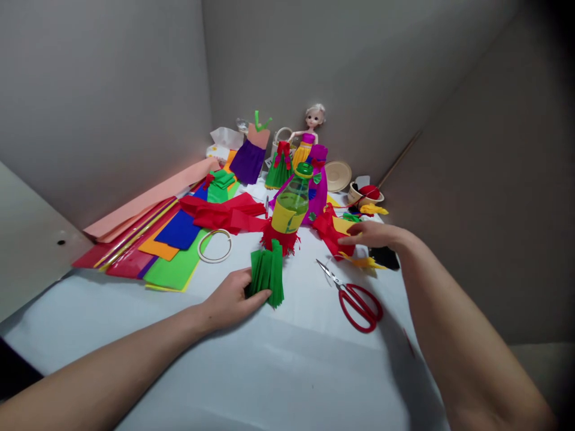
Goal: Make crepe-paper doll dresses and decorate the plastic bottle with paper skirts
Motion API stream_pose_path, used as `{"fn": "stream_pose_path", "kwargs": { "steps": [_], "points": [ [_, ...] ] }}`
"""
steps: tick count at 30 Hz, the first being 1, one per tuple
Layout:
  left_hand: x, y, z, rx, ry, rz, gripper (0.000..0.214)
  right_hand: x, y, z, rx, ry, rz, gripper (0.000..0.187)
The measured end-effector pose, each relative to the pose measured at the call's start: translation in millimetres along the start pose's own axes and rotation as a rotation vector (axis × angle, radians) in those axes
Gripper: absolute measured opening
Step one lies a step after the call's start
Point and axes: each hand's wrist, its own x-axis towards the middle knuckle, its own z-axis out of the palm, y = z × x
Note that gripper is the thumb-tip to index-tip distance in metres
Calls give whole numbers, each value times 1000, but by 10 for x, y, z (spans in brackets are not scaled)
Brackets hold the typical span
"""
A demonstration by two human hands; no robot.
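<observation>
Head camera, over a pale-covered table [287, 383]: our left hand [227, 300] grips a bundle of pleated green paper [268, 278], thumb in front and fingers curled behind, closed on its lower left edge. The bundle stands in front of a green-capped bottle [290, 209] ringed at its base by red fringe [287, 244]; whether paper and fringe touch, we cannot tell. Our right hand [371, 234] reaches across to the right, fingers loosely extended and parted, over red paper [326, 230] and a yellow piece [340, 225]. We see nothing gripped there, though contact with the yellow piece is unclear. Red-handled scissors [341, 285] lie between our arms.

We judge the pleats the weak point: too firm a pinch could crease them, too slack a one could let them fan apart. A push forward might catch the fringe or tip the bottle. Drawing the right hand back low could knock the scissors or drag loose paper along.
</observation>
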Motion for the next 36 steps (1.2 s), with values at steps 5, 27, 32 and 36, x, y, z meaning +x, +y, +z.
{"fn": "stream_pose_path", "kwargs": {
  "steps": [5, 27, 32, 36],
  "points": [
    [-5, 13, -7, -2, 3, 4, 23, 226, -134, 26, 352, 260, -80, 57],
    [-3, 11, -10, 10, -15, 0, 25, 287, 21, 162, 611, 400, 166, 34],
    [-1, 9, -13, 16, -9, 8, 24, 204, 142, 255, 872, 676, 135, 25],
    [2, 16, -15, -7, -13, 9, 24, 139, 103, 291, 1017, 932, 67, 27]
  ]
}}
